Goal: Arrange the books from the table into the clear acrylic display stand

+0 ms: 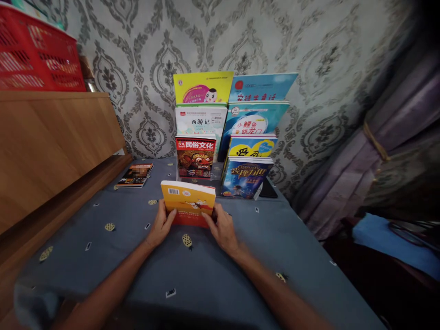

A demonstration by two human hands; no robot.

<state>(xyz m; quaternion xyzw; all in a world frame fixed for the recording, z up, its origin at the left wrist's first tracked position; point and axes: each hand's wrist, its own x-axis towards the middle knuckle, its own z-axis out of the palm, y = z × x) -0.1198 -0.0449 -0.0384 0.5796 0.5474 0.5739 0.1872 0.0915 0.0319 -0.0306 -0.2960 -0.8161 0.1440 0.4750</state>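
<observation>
Between both hands I hold an orange-and-red book [189, 199] upright over the table, its barcode side facing me and upside-down print not readable. My left hand [162, 223] grips its left edge with the thumb on the cover. On the opposite edge, my right hand [222, 227] is closed the same way. Just behind it, a red-topped book [195, 158] with a mask picture stands at the front of the left row. To its right a dark blue book [245, 178] fronts the other row. Taller yellow, white and teal books rise behind these.
A thin booklet [134, 175] lies flat at the back left. A dark flat object [268, 189] lies beside the right row. At left stands a wooden cabinet [51, 151] with a red basket [39, 50] on top. A tied curtain [347, 165] hangs at right.
</observation>
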